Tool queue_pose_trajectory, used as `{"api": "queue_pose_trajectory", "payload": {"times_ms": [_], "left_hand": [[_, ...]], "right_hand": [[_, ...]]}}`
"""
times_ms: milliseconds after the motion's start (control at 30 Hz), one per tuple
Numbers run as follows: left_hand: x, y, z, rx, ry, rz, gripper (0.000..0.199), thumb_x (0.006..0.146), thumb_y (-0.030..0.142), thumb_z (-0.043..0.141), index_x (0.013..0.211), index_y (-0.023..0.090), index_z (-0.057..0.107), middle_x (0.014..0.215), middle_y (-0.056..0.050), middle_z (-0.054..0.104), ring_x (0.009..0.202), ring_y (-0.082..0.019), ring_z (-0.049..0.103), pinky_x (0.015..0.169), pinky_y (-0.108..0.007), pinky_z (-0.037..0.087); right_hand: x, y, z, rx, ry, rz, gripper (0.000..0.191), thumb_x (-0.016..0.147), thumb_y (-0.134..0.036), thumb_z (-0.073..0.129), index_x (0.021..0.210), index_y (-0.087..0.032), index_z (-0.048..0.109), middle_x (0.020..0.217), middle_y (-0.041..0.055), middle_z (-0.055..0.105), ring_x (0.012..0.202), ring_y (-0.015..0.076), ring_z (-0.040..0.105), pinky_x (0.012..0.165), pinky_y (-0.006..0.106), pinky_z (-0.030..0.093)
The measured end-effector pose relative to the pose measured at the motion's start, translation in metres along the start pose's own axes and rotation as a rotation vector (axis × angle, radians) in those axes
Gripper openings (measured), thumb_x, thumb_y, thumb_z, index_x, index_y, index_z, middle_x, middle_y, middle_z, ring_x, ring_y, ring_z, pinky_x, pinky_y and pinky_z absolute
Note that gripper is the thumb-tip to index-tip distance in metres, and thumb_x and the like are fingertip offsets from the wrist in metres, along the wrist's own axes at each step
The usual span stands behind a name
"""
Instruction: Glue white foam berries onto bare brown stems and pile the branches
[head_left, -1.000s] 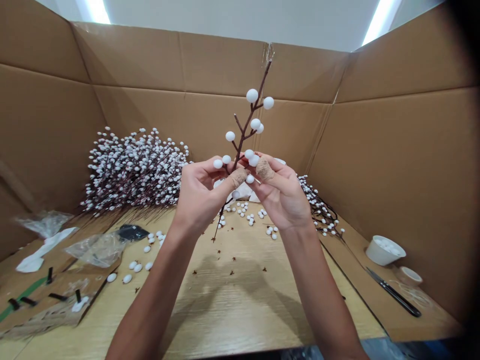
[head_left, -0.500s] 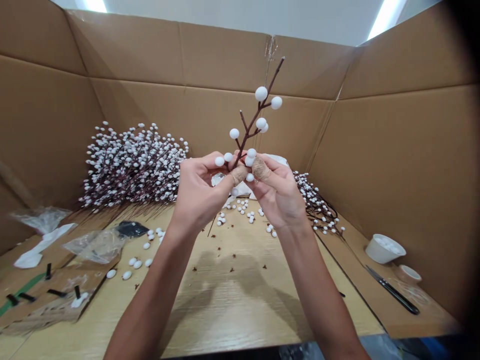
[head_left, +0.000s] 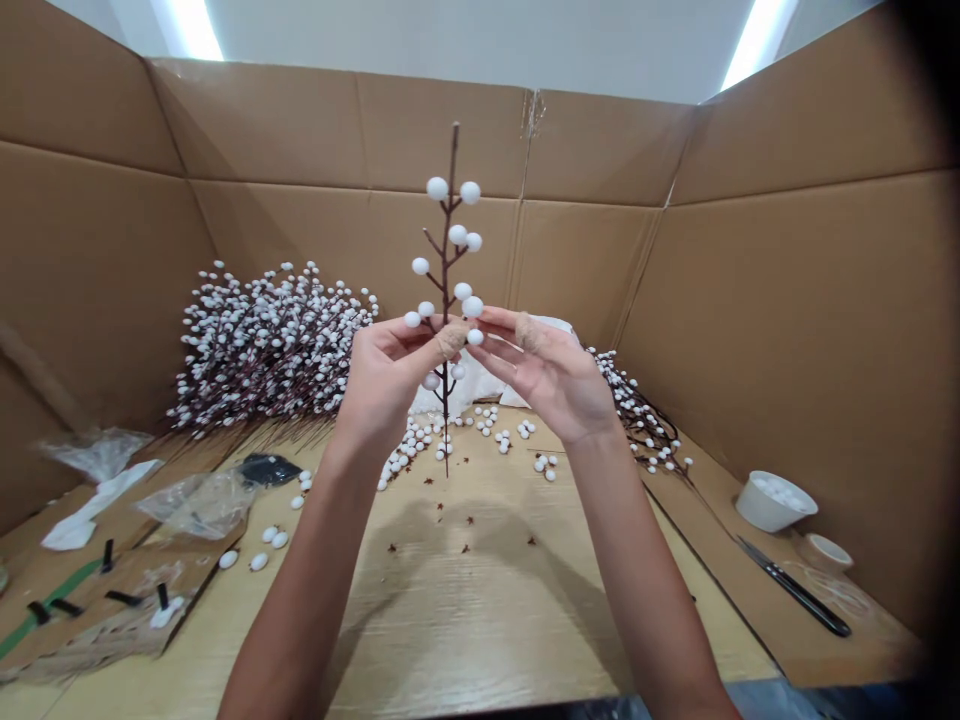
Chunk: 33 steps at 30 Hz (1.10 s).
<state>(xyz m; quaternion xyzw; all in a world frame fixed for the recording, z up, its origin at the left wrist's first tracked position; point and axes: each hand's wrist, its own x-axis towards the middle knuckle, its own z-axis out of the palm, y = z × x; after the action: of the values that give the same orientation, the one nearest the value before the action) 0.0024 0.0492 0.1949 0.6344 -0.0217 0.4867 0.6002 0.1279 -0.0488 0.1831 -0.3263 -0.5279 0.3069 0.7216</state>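
Note:
A dark brown stem [head_left: 445, 262] with white berries stands upright in front of me, its thin lower end hanging below my left hand. My left hand [head_left: 390, 375] pinches the stem between thumb and fingers at its middle, among the berries. Just right of the stem is my right hand [head_left: 551, 375], its fingers apart and reaching toward a white berry [head_left: 475, 337]; the fingertips come close to the berries, and I see nothing held between them. Both thumbs have tan wrapping on them.
A large berry-branch pile [head_left: 270, 345] lies back left, a smaller one [head_left: 637, 405] at right. Loose white berries [head_left: 409, 445] and small brown bits dot the table [head_left: 480, 620]. At right are a white cup [head_left: 775, 500], tape roll [head_left: 826, 552] and knife [head_left: 799, 590]; plastic bags [head_left: 199, 500] lie left.
The stem has turned from leaning right to upright, its top moving left. My right hand's fingers have opened and drawn away from the berries. The view has shifted slightly.

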Motion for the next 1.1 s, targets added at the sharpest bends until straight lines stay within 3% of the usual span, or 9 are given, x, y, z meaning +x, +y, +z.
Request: {"api": "queue_pose_trajectory", "payload": {"times_ms": [100, 200, 333, 500, 767, 967, 1100], "left_hand": [[0.006, 0.001, -0.007, -0.073, 0.056, -0.026, 0.01, 0.062, 0.024, 0.078, 0.066, 0.016, 0.072, 0.069, -0.002, 0.067, 0.059, -0.009, 0.057, 0.061, -0.022, 0.048], [0.01, 0.002, -0.013, -0.14, 0.088, -0.057, 0.012, 0.063, 0.023, 0.077, 0.068, 0.014, 0.071, 0.067, -0.001, 0.063, 0.058, -0.008, 0.055, 0.059, -0.021, 0.047], [0.012, 0.003, -0.019, -0.243, 0.087, -0.115, 0.012, 0.063, 0.022, 0.076, 0.069, 0.014, 0.07, 0.066, 0.0, 0.059, 0.058, -0.007, 0.053, 0.058, -0.02, 0.047], [0.013, 0.005, -0.024, -0.278, 0.053, -0.22, 0.018, 0.065, 0.028, 0.075, 0.075, 0.014, 0.071, 0.069, 0.0, 0.061, 0.06, -0.008, 0.056, 0.063, -0.023, 0.051], [0.016, 0.002, -0.038, -0.263, -0.079, -0.292, 0.024, 0.071, 0.042, 0.07, 0.076, 0.018, 0.072, 0.088, -0.009, 0.069, 0.073, -0.017, 0.064, 0.071, -0.031, 0.053], [0.018, 0.013, -0.055, -0.185, 0.032, -0.234, 0.031, 0.073, 0.048, 0.064, 0.078, 0.018, 0.072, 0.098, -0.011, 0.071, 0.083, -0.023, 0.066, 0.071, -0.034, 0.053], [0.016, 0.024, -0.063, -0.081, 0.146, -0.052, 0.036, 0.07, 0.051, 0.065, 0.085, 0.019, 0.073, 0.097, -0.009, 0.07, 0.083, -0.02, 0.066, 0.07, -0.03, 0.052]], "right_hand": [[-0.001, -0.002, -0.006, -0.177, -0.184, 0.146, 0.034, 0.076, -0.031, 0.067, 0.108, -0.02, 0.064, 0.116, 0.0065, 0.065, 0.106, 0.0175, 0.061, 0.098, 0.036, 0.047], [-0.001, 0.008, -0.002, -0.416, -0.373, 0.316, 0.041, 0.07, -0.026, 0.073, 0.108, -0.016, 0.064, 0.102, 0.0075, 0.069, 0.093, 0.0151, 0.064, 0.084, 0.031, 0.052], [0.002, 0.027, 0.011, -0.441, -0.5, 0.383, 0.021, 0.071, -0.029, 0.071, 0.083, -0.012, 0.067, 0.072, 0.0019, 0.066, 0.066, 0.0094, 0.06, 0.065, 0.023, 0.05], [0.001, 0.03, 0.018, -0.313, -0.487, 0.42, 0.025, 0.068, -0.034, 0.074, 0.074, -0.012, 0.066, 0.065, 0.0007, 0.064, 0.059, 0.0083, 0.059, 0.062, 0.022, 0.051], [0.001, 0.025, 0.017, -0.342, -0.442, 0.405, 0.033, 0.061, -0.042, 0.077, 0.072, -0.012, 0.068, 0.063, 0.0017, 0.064, 0.058, 0.0095, 0.059, 0.06, 0.023, 0.051], [0.001, 0.036, 0.019, -0.411, -0.429, 0.392, 0.023, 0.067, -0.034, 0.073, 0.073, -0.012, 0.068, 0.063, 0.0013, 0.063, 0.057, 0.0087, 0.057, 0.06, 0.023, 0.049], [-0.002, 0.045, 0.026, -0.562, -0.363, 0.368, 0.009, 0.07, -0.019, 0.063, 0.073, -0.013, 0.068, 0.06, -0.0001, 0.062, 0.054, 0.0083, 0.054, 0.055, 0.021, 0.045]]}}
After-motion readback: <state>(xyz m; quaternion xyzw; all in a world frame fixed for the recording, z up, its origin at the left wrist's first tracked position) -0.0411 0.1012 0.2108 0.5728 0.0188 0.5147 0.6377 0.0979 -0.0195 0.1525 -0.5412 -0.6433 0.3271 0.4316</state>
